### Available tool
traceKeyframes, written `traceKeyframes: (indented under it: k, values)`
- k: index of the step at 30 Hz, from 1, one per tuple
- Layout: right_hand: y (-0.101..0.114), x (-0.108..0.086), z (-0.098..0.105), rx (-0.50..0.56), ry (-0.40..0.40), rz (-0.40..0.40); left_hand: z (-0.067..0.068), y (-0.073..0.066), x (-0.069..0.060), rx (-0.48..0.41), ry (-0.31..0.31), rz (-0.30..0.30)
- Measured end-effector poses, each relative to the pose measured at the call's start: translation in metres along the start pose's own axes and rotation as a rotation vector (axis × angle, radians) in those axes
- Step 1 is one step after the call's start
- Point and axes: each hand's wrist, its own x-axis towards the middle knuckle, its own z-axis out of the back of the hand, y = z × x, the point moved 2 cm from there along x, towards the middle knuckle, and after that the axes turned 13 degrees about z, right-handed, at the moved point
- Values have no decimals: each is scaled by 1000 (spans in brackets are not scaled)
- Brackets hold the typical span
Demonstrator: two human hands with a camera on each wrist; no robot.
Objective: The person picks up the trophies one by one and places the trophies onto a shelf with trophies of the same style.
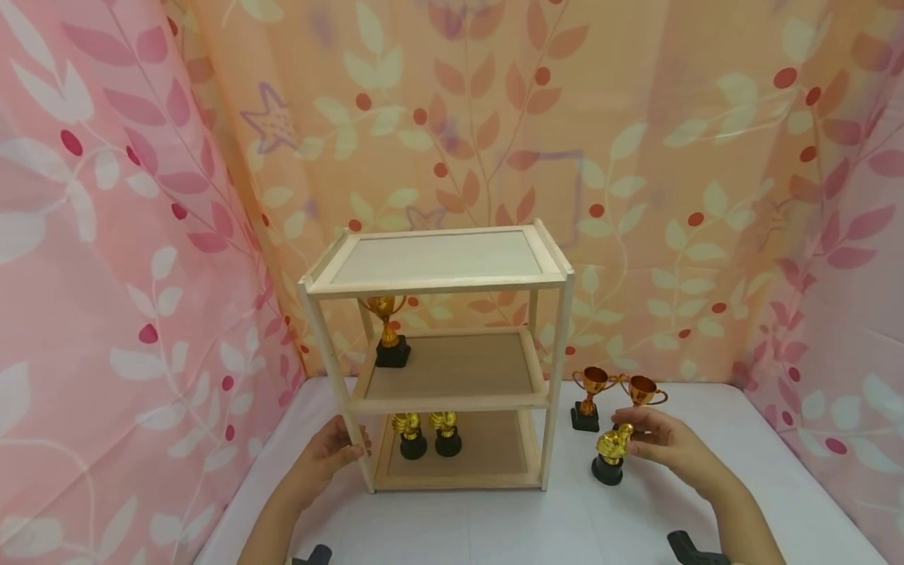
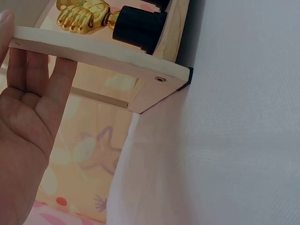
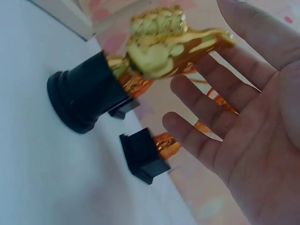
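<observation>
front trophy (image 1: 610, 447) clear of shelf edge (image 1: 554, 392)

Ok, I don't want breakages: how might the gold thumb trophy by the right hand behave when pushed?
The trophy looks stiff, its moulded shape unbent. Its shiny top may be slippery. Taller than its base is wide, it might tip.

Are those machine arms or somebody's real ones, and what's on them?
A person's. No sleeve shows on the left forearm or right forearm, and no glove on the left hand or right hand. A dark, blunt-ended left piece and similar right piece appear beside the forearms, cut off by the frame; I can't tell what they are.
</observation>
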Motion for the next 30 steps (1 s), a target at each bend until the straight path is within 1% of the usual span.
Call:
traceKeyframes:
  k: [5, 11, 13, 19, 23, 27, 30]
  values:
    - [-16, -1, 0, 27, 71, -35, 0, -2, 0, -13, 0, -10]
    - [-30, -4, -2, 59, 118, -139, 1, -2, 1, -14, -1, -11]
    - [-35, -6, -3, 69, 130, -161, 1, -2, 1, -10, -1, -8]
    - [-48, -8, -5, 46, 161, -150, 0, -2, 0, 6, 4, -12]
    - [-55, -8, -6, 35, 163, -135, 0, -1, 0, -2, 2, -2]
    - [-57, -9, -9, 35, 161, -108, 0, 1, 0, -19, 13, -13]
    - [-59, -10, -13, 7, 156, -104, 0, 1, 0, -23, 16, -18]
